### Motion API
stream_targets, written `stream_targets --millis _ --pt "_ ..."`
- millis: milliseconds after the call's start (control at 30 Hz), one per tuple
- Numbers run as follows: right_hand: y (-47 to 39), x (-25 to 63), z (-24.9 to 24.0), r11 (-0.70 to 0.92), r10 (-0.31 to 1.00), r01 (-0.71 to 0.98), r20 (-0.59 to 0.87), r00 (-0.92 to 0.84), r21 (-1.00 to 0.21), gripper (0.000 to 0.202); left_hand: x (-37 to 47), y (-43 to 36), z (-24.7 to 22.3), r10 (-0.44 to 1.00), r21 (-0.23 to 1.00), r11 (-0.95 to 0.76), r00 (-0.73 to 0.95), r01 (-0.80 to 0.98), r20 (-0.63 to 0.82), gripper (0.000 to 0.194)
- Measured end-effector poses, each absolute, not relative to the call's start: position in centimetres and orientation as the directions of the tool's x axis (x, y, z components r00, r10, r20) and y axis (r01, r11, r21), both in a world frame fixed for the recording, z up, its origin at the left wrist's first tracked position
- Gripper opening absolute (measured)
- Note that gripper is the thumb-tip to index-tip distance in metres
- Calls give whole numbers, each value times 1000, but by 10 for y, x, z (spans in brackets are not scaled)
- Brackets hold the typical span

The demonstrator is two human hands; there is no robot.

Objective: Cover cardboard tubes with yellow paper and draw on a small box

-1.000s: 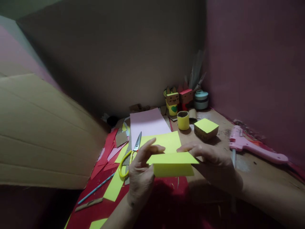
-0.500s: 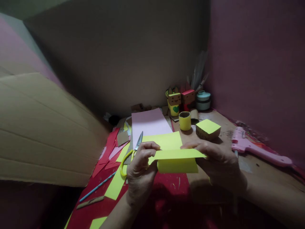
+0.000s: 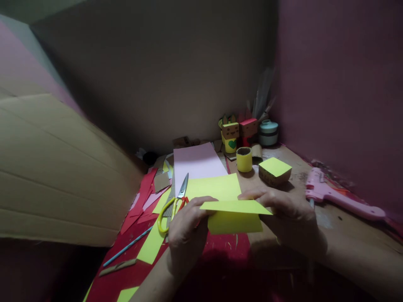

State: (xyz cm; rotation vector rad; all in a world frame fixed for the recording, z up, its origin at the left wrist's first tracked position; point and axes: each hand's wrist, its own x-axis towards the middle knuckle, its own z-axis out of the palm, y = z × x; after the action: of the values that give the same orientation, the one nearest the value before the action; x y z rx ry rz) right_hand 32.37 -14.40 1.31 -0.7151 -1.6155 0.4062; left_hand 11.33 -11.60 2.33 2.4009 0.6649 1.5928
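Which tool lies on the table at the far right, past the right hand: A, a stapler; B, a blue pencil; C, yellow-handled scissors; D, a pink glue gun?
D: a pink glue gun lies beyond the right hand; the scissors and pencil lie to the left.

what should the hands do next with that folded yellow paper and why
Probably run the left hand fingers along the fold to crease it. The folded yellow paper sheet is pinched at both ends, the right hand steadying its side, and the top flap looks lifted rather than pressed flat, so the fold seems unset.
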Motion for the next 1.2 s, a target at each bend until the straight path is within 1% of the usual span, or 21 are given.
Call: stream_targets --millis 67,133,267,400,533,700,867,1067,1200 --pt "-144 324 13 742 656 231 752 -58 -629 26 112 -116 24 446 360 -887 329 291 832 39" --pt "-144 324 13 735 663 246 746 -61 -632 26 112 -116 25 444 358 -887 326 292 835 40" --pt "-143 325 11 743 653 242 755 -58 -624 28 112 -116 25 449 395 -893 343 218 825 40" --pt "-143 324 13 738 655 247 754 -41 -628 27 112 -115 26 431 383 -902 377 197 820 46" --pt "-143 323 13 728 666 249 745 -36 -638 26 112 -116 27 467 434 -884 388 175 795 45" --pt "-143 326 10 736 665 204 746 -37 -646 30 113 -119 25 549 518 -835 352 185 758 46" --pt "-144 327 12 739 664 210 745 -63 -640 29 114 -119 24 601 597 -794 290 113 744 44" --pt "-143 327 14 729 672 222 739 -51 -647 28 117 -120 27 628 633 -769 288 91 723 42" --pt "-140 325 15 733 676 144 736 -41 -665 25 117 -120 23 654 666 -744 251 47 713 39"
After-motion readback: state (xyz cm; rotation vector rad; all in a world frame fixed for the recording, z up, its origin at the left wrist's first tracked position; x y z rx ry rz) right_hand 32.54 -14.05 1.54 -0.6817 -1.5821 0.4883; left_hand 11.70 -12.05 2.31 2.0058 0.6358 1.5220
